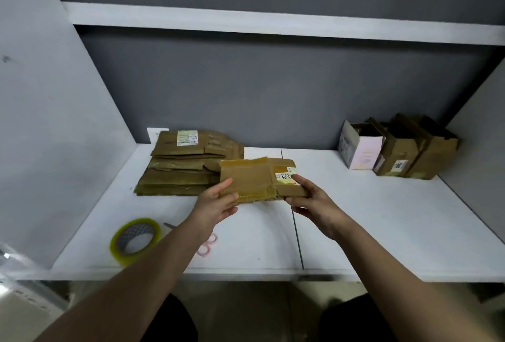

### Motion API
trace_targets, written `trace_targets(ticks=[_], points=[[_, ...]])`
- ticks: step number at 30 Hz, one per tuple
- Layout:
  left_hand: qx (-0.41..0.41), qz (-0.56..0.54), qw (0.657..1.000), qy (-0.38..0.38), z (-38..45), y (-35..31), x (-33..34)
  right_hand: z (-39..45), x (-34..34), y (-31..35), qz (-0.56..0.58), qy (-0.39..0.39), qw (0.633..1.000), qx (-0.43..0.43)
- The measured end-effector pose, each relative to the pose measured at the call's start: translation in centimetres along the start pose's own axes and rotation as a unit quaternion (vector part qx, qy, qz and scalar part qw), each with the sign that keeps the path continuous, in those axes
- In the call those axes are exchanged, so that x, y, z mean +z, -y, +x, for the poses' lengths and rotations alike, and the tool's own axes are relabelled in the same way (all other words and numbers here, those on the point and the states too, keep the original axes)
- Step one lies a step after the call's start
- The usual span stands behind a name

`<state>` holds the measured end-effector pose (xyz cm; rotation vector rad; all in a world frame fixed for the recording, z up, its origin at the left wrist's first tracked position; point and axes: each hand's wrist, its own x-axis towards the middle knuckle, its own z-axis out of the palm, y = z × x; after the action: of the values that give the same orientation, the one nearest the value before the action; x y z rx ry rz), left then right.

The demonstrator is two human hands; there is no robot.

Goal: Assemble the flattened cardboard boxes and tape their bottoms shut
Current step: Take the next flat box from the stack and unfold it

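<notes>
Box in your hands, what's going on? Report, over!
Both hands, left and right, grip flattened box above the table. Not opened yet. Tape roll and scissors lie under left arm. Nothing blocking.
</notes>
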<state>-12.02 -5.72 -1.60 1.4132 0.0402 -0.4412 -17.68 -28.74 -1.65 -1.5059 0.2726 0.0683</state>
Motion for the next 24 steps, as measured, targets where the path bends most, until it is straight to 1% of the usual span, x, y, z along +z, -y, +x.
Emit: trace_targets(ticks=[3,6,8,14,17,20,24], points=[[-0.001,0.024,1.000,0.006,-0.6,1.7,0.1,-1.0,0.1,-1.9,-0.068,-0.036,0.997,-0.017],[0.011,0.032,0.999,0.007,-0.8,2.7,0.5,-1.7,0.4,-2.6,-0.092,-0.052,0.994,-0.033],[0.018,0.022,1.000,0.000,-0.6,2.7,0.9,-1.6,0.6,-2.6,-0.103,-0.066,0.991,-0.053],[0.031,-0.008,0.999,-0.002,-0.3,2.5,2.1,-1.3,1.7,-2.9,-0.204,-0.105,0.965,-0.126],[0.051,-0.018,0.998,0.010,-0.3,2.4,2.5,-1.1,2.3,-3.1,-0.201,-0.146,0.957,-0.150],[0.074,0.022,0.997,0.024,-0.5,2.6,3.0,-1.1,2.7,-3.2,-0.170,-0.185,0.958,-0.138],[0.117,0.114,0.986,-0.014,-0.3,3.3,3.3,-1.3,2.8,-3.0,-0.201,-0.214,0.946,-0.136]])
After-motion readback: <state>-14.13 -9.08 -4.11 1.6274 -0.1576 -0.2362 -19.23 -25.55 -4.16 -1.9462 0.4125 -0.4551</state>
